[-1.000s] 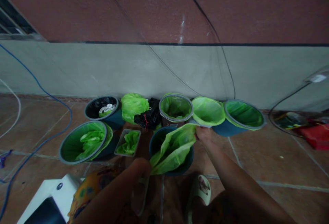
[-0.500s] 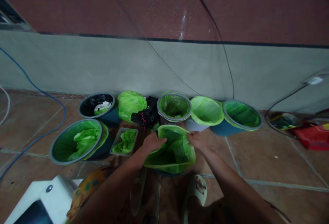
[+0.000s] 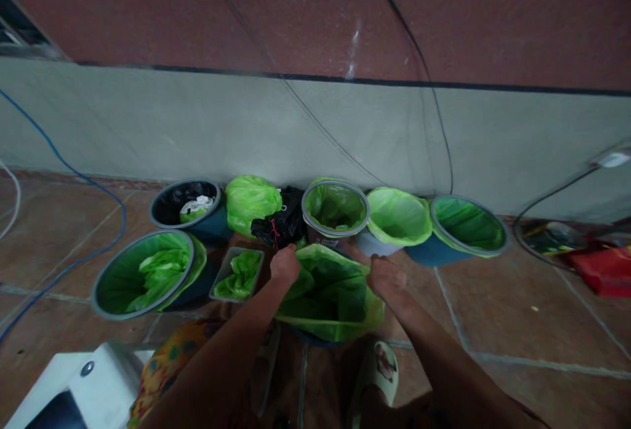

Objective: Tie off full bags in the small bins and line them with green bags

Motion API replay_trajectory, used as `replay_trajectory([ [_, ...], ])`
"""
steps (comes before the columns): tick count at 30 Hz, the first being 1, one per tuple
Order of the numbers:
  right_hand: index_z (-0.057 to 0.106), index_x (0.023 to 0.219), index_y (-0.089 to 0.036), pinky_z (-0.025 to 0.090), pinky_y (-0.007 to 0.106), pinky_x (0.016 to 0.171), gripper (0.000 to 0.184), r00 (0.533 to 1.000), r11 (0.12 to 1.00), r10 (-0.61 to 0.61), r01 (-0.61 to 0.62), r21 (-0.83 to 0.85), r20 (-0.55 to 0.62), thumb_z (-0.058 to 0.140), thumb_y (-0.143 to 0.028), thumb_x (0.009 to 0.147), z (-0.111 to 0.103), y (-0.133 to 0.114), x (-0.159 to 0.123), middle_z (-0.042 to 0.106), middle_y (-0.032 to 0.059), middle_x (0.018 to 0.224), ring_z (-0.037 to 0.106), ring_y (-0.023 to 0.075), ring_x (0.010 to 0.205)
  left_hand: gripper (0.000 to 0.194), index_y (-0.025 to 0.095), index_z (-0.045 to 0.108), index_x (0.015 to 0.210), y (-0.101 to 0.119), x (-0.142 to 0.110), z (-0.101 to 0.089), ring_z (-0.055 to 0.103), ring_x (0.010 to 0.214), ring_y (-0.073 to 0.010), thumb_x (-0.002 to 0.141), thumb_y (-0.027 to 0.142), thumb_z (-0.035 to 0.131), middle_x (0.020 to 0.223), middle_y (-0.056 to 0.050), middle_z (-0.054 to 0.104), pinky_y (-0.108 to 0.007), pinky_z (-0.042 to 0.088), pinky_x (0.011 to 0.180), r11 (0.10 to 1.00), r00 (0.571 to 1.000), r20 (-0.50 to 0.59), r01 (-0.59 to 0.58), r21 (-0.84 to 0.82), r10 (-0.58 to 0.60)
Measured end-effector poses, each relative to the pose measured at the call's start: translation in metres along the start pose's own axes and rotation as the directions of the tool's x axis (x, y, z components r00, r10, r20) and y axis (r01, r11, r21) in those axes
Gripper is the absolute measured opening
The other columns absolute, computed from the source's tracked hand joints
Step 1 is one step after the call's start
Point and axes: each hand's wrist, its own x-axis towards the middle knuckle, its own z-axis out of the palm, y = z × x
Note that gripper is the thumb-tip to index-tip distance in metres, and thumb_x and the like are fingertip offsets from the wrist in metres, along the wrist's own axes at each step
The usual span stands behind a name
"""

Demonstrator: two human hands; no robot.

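A green plastic bag (image 3: 331,297) is spread over the mouth of a dark blue bin (image 3: 315,338) on the floor in front of me. My left hand (image 3: 284,263) is closed on the bag's far left edge. My right hand (image 3: 387,278) grips the bag's right edge, fingers curled over the rim. The bag hides most of the bin. A slipper (image 3: 381,370) on my foot shows just below the bin.
Several bins lined with green bags stand along the wall: a large one (image 3: 142,282) at left, a small tray (image 3: 236,274), a black-lined one (image 3: 186,203), others (image 3: 336,208) (image 3: 468,226) to the right. Tied bags (image 3: 269,212) lie between. Cables cross the tiled floor; a white object (image 3: 73,389) sits lower left.
My left hand came forward from near my knee and took the bag's left edge. Both hands have pulled the bag open and stretched it over the bin's rim.
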Motion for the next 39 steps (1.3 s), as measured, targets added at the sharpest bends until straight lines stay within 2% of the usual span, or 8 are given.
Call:
replay_trajectory([
  [6,0.042,0.146,-0.012,0.039,0.038,0.107,0.068,0.95,0.954,-0.284,0.294,0.067,-0.129,0.063,-0.035,0.085,-0.002,-0.038,0.0,0.053,0.0169,0.141,0.048,0.0307,0.13,0.035,0.019,0.07,0.107,0.005,-0.006,-0.005,0.068,0.105,-0.0242,0.082,0.006,0.049,0.106,-0.01,0.074,-0.03,0.049,0.09,0.995,0.996,0.006,-0.09,-0.048,0.09],
  [10,0.048,0.142,-0.019,0.035,0.04,0.107,0.06,0.901,0.901,-0.399,0.42,0.111,-0.172,0.062,-0.028,0.085,-0.002,-0.042,0.002,0.055,0.0133,0.14,0.046,0.0289,0.129,0.036,0.014,0.073,0.102,0.008,-0.009,-0.013,0.066,0.102,-0.0243,0.076,0.002,0.05,0.104,-0.01,0.072,-0.029,0.048,0.089,0.966,0.97,0.031,-0.236,-0.107,0.241],
  [13,0.066,0.12,-0.022,0.038,0.037,0.101,0.033,0.875,0.864,-0.463,0.482,0.146,-0.144,0.055,-0.026,0.09,-0.004,-0.042,0.004,0.068,0.009,0.121,0.055,0.0249,0.117,0.034,0.017,0.074,0.097,0.011,-0.014,-0.017,0.066,0.096,-0.02,0.074,0.003,0.053,0.102,-0.006,0.07,-0.027,0.049,0.087,0.93,0.937,0.022,-0.342,-0.137,0.348],
  [17,0.071,0.099,-0.021,0.042,0.028,0.082,0.025,0.926,0.896,-0.361,0.378,0.233,-0.113,0.047,-0.026,0.094,-0.007,-0.038,0.008,0.073,0.0066,0.093,0.064,0.0191,0.09,0.029,0.019,0.074,0.099,0.006,-0.016,-0.02,0.066,0.094,-0.0185,0.08,0.01,0.054,0.102,-0.006,0.069,-0.026,0.049,0.086,0.925,0.93,0.015,-0.364,-0.108,0.368],
  [23,0.071,0.095,-0.021,0.039,0.025,0.069,0.022,0.967,0.931,-0.161,0.214,0.296,-0.196,0.05,-0.026,0.091,-0.011,-0.03,0.01,0.072,0.0053,0.085,0.064,0.018,0.081,0.023,0.021,0.073,0.105,-0.015,-0.011,-0.022,0.065,0.107,-0.0242,0.088,0.026,0.057,0.107,-0.009,0.072,-0.031,0.046,0.096,0.958,0.957,0.102,-0.279,0.071,0.272],
  [28,0.071,0.09,-0.021,0.04,0.024,0.069,0.02,0.957,0.91,-0.218,0.271,0.314,-0.194,0.051,-0.026,0.091,-0.006,-0.036,0.008,0.072,0.0033,0.081,0.062,0.0159,0.074,0.06,0.02,0.06,0.129,-0.015,-0.008,-0.02,0.062,0.115,-0.0248,0.075,0.04,0.075,0.126,-0.011,0.065,-0.029,0.046,0.099,0.933,0.93,0.087,-0.359,0.005,0.358],
  [33,0.07,0.085,-0.021,0.041,0.023,0.067,0.023,0.94,0.862,-0.286,0.337,0.378,-0.186,0.05,-0.03,0.091,0.001,-0.039,0.01,0.071,0.0026,0.08,0.062,0.0149,0.072,0.028,0.024,0.072,0.108,-0.002,-0.006,-0.015,0.065,0.109,-0.0232,0.094,0.036,0.05,0.112,-0.007,0.072,-0.033,0.045,0.096,0.936,0.936,0.043,-0.351,0.025,0.35],
  [39,0.072,0.082,-0.02,0.043,0.023,0.07,0.019,0.966,0.871,-0.231,0.257,0.418,-0.113,0.054,-0.021,0.086,0.014,-0.023,0.019,0.073,0.0026,0.081,0.064,0.0146,0.076,0.031,0.021,0.075,0.101,-0.012,0.009,-0.01,0.067,0.098,-0.0165,0.095,0.027,0.045,0.104,-0.006,0.076,-0.023,0.045,0.086,0.976,0.979,0.026,-0.199,-0.09,0.202],
])
